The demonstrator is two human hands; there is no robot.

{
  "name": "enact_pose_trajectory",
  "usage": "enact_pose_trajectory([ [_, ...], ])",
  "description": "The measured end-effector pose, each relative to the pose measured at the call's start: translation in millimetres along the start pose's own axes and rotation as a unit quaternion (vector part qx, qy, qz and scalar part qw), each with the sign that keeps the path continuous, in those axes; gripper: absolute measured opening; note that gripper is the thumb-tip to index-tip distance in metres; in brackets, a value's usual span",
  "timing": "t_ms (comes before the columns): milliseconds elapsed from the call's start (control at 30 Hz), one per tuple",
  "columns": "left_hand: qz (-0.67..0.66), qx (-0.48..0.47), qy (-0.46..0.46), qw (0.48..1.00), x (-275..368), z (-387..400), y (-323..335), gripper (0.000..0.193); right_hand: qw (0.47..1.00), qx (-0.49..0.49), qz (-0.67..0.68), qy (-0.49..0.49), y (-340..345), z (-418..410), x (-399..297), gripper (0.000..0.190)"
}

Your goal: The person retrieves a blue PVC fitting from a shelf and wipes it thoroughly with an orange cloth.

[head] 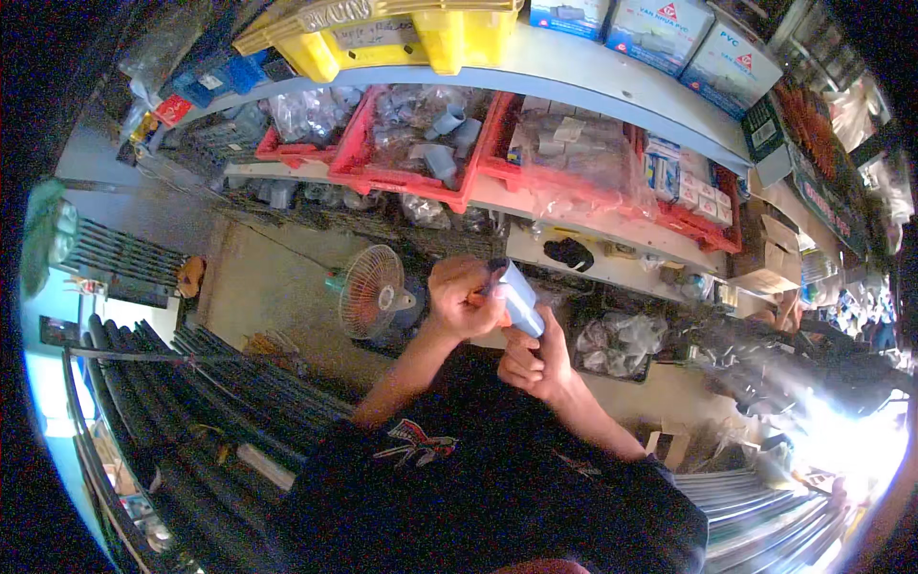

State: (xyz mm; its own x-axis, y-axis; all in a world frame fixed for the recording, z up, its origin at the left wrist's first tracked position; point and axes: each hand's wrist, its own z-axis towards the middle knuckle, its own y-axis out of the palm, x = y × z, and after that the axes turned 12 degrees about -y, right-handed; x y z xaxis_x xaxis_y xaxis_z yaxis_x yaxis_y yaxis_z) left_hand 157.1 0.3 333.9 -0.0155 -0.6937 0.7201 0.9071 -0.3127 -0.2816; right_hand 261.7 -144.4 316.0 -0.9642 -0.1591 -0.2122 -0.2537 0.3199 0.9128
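Observation:
A grey-blue plastic pipe fitting (521, 298) is held up in front of my chest, tilted, with its open end towards the upper left. My right hand (534, 359) grips its lower end between thumb and fingers. Curled into a fist at the fitting's upper left side is my left hand (461, 298). Bits of a small orange object (505, 319) show between the left fingers and beside the fitting; most of it is hidden, so its kind is unclear.
Red crates (401, 183) of fittings and boxes fill the shelf ahead, below a yellow crate (459, 43). A fan (371, 290) stands on the floor to the left. Dark pipes (215, 445) are racked at left, and bagged parts (620, 341) lie at right.

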Motion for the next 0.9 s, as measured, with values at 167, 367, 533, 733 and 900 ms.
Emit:
enact_pose_trajectory([
  [167,-0.315,0.248,-0.28,0.872,-51.7,26.6,-26.8,0.043,0.893,0.033,-0.386,-0.23,8.4,0.4,11.6,0.06],
  [367,-0.277,-0.011,-0.343,0.897,-24.6,20.1,-61.4,0.036,0.462,0.039,-0.719,-0.519,4.1,7.7,-21.4,0.037],
  [533,-0.084,-0.263,-0.066,0.959,3.1,3.6,-15.5,0.024,0.756,0.079,-0.439,-0.478,-14.5,31.2,-12.2,0.032],
  [733,0.016,-0.201,-0.014,0.979,-5.6,-8.1,12.6,0.047,0.879,0.141,-0.241,-0.387,5.1,26.7,-2.4,0.065],
  [900,-0.136,-0.324,-0.218,0.911,-8.0,10.2,20.7,0.036,0.909,0.127,-0.284,-0.278,-14.4,22.7,-12.0,0.07],
])
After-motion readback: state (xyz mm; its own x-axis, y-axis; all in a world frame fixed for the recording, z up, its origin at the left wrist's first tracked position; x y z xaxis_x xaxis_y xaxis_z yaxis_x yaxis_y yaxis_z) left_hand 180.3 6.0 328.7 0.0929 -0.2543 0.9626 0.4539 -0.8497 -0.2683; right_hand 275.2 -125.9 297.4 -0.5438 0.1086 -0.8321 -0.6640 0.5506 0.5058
